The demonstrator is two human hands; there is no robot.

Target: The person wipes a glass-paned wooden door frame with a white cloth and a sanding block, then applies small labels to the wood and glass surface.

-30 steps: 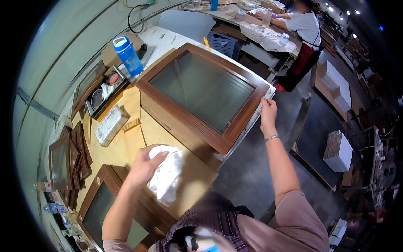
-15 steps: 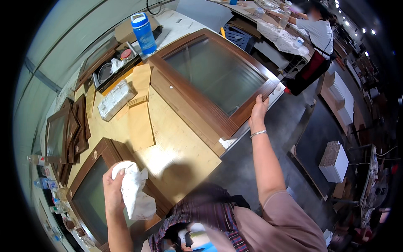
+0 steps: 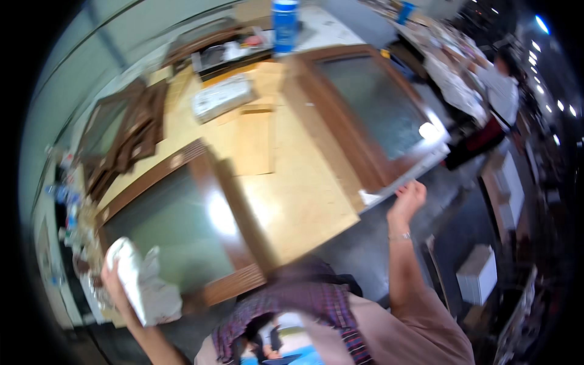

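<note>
My left hand (image 3: pixel 112 275) is closed round a crumpled white cloth (image 3: pixel 141 281), which hangs over the lower left part of a brown wooden framed glass panel (image 3: pixel 182 228) on the near left of the table. A second brown framed glass panel (image 3: pixel 371 100) lies at the right side of the table, bright glare on its near right corner. My right hand (image 3: pixel 410 199) hovers just off that panel's near edge, fingers curled together, with nothing visible in them. Motion blurs the picture somewhat.
A grey-white wrapped block (image 3: pixel 224 98) and cardboard strips (image 3: pixel 255 143) lie mid-table. Several smaller frames (image 3: pixel 125 128) are stacked at left. Behind stand a black tray (image 3: pixel 213 68) and a blue bottle (image 3: pixel 285 27). A person (image 3: pixel 496 91) works at another table.
My left hand has moved left and down with the cloth, uncovering the near panel. My right hand has let go of the right panel's edge and curled. The view has shifted.
</note>
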